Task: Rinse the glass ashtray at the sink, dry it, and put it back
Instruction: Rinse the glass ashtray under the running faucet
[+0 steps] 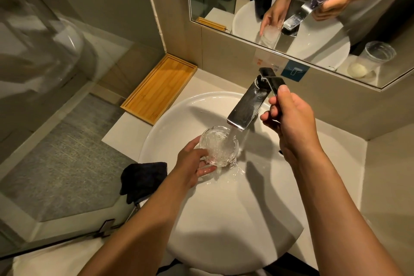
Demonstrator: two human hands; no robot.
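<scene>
At frame centre, the left hand grips the glass ashtray tilted under the faucet stream; the right hand, upper right, pinches the lever, farther from it.

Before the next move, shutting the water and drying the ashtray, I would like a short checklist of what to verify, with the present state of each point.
1. Left hand holds the ashtray firmly: ok, fingers wrap its near edge.
2. Water reaches the ashtray: ok, the stream from the tap falls into it.
3. Right hand is on the tap handle, ready to shut it: ok, thumb and fingers pinch it.
4. Something to dry with is near: ok, a dark cloth lies at the left rim of the sink.
5. Ashtray is fully clean: cannot tell, splashing water hides it.
6. Place to return it: cannot tell; a wooden tray stands empty.
</scene>
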